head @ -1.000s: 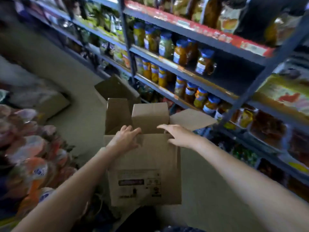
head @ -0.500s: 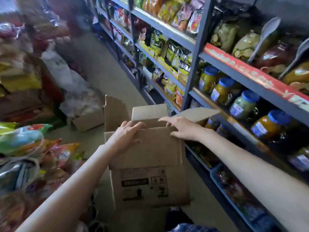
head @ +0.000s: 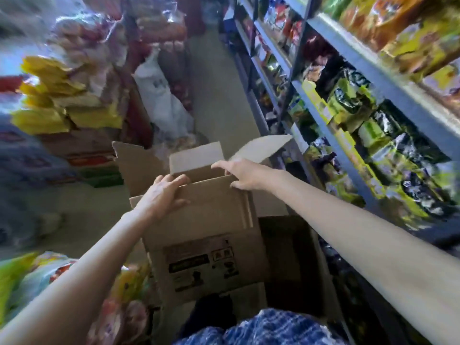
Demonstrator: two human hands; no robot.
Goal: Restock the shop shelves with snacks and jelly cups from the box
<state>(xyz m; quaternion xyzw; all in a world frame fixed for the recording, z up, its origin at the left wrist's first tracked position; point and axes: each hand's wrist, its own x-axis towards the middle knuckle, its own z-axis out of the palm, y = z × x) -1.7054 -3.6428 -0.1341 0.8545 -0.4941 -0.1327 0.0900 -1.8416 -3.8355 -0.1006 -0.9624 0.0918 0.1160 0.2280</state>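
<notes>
Two hands on one cardboard box point(head: 199, 220). Left hand point(head: 163, 195) laid flat across the near top flap, fingers point(head: 174, 181) straight and slightly spread, tips reaching the flap's upper edge, thumb lying against the cardboard; pressing, not gripping. Right hand point(head: 245, 174) at the flap's right corner, fingers point(head: 221, 166) extended over the opening, thumb under the edge; whether pinching the card or merely resting there, not clear. Both forearms bare, reaching forward from the lower corners.

Box upright, mouth upward, held in front of the body in the middle of the aisle, its printed face toward the camera. Other flaps standing open: one up at the far side point(head: 196, 158), one up at the left point(head: 134, 165), one splayed right toward the shelving point(head: 261, 148). Contents hidden behind the near flap. On the near face a label point(head: 201, 262) with a black bar and small handling pictograms; writing too blurred to read.

Along the right, grey metal shelves point(head: 373, 70) running away down the aisle, packed with green-and-black snack bags point(head: 353, 100) and orange and yellow packs above; brand names unreadable. On the left, stacked yellow packets point(head: 57, 105), a white plastic bag point(head: 166, 100) and more wrapped goods. Pale grey floor point(head: 219, 95) between. Blue checked cloth point(head: 268, 329) at the bottom edge.
</notes>
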